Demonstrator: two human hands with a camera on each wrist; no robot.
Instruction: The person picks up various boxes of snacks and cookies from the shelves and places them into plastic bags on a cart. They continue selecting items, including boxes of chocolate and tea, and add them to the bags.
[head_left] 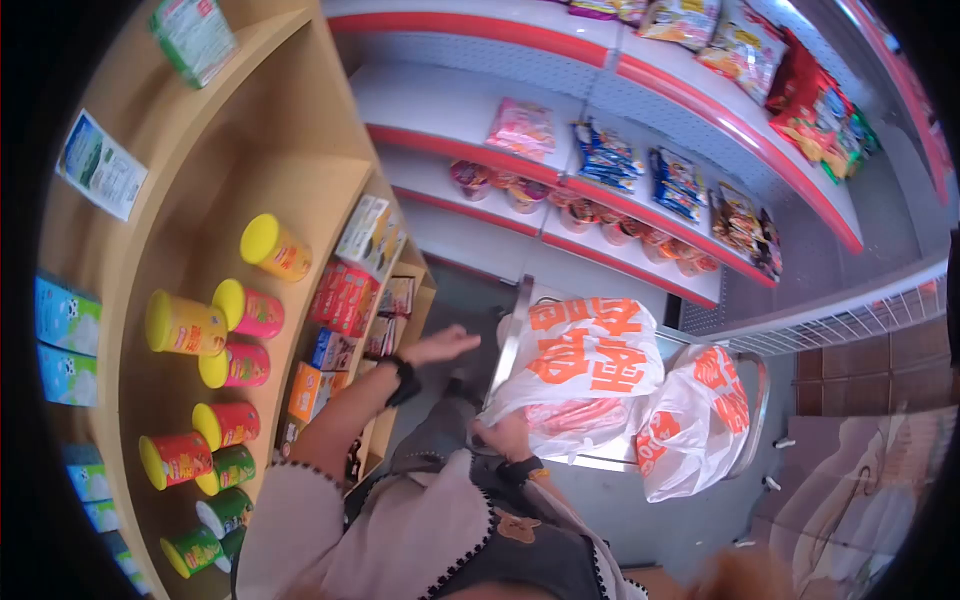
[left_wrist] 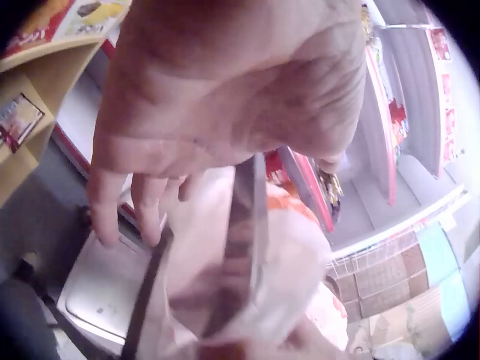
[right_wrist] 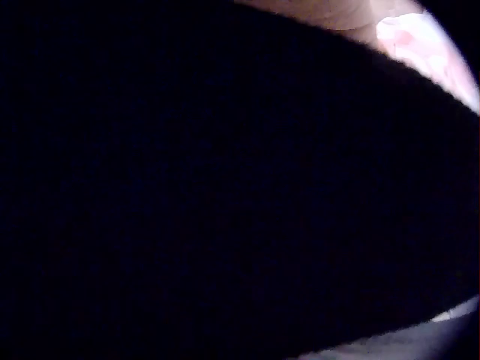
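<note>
A white plastic bag with orange lettering [head_left: 590,350] lies on a flat cart [head_left: 508,345], with pink-and-white contents showing at its lower side. My right hand [head_left: 507,437] grips the bag's near left edge; in the left wrist view its fingers show at the bottom, against the bag [left_wrist: 292,247]. My left hand [head_left: 440,345] is held in the air left of the bag, fingers extended in the head view, hanging loosely in the left wrist view [left_wrist: 232,90] with nothing held. Dark cloth covers most of the right wrist view, leaving a strip of hand [right_wrist: 330,11] and bag [right_wrist: 424,45].
A second white bag [head_left: 692,425] sits at the cart's right end. Wooden shelves [head_left: 330,140] with colourful canisters [head_left: 188,325] and boxes stand at the left. Red-edged store shelves [head_left: 440,90] with snack packets and cups run behind the cart. A wire rack [head_left: 860,315] is at the right.
</note>
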